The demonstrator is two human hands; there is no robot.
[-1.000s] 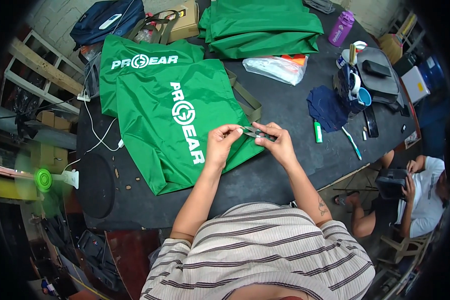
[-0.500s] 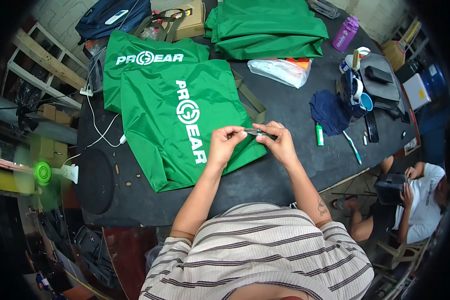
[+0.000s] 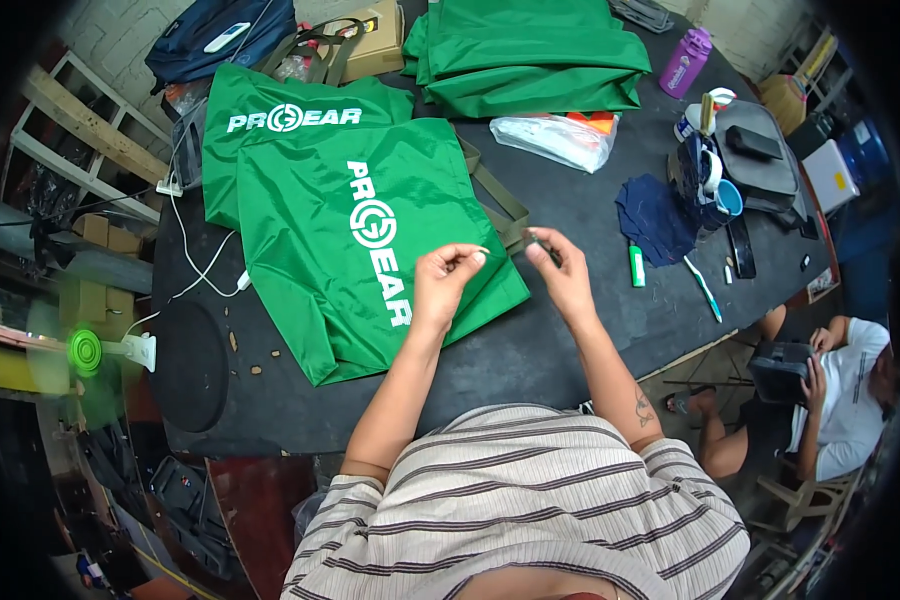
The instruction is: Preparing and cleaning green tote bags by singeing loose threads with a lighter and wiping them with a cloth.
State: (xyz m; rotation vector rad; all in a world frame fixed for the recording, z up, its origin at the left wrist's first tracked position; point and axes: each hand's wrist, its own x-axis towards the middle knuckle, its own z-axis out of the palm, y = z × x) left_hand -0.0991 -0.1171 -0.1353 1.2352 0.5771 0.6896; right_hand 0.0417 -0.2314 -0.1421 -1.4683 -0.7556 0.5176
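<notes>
My left hand (image 3: 446,280) is closed in a pinch above the lower right part of a green fabric bag (image 3: 300,240) with white lettering. Whatever its fingertips hold, if anything, is too small to make out. A short gap separates it from my right hand (image 3: 566,278), which is just past the bag's right edge. Between the right thumb and fingers is a small dark object, mostly hidden. An olive strap (image 3: 500,190) runs from the bag beneath that hand's fingertips. A second green bag (image 3: 320,92) lies partly under the first.
More folded green fabric (image 3: 530,60) is piled at the back, near a clear plastic packet (image 3: 560,140). On the right are a purple bottle (image 3: 685,62), dark blue cloth (image 3: 652,215), a green tube (image 3: 637,266) and a toothbrush (image 3: 705,290). A person (image 3: 840,400) sits beyond the table.
My hands have moved apart; half a second ago they met at a small metal-bladed tool. The right hand has shifted slightly right, and the left fingertips slightly up. The bag lies nearly as before.
</notes>
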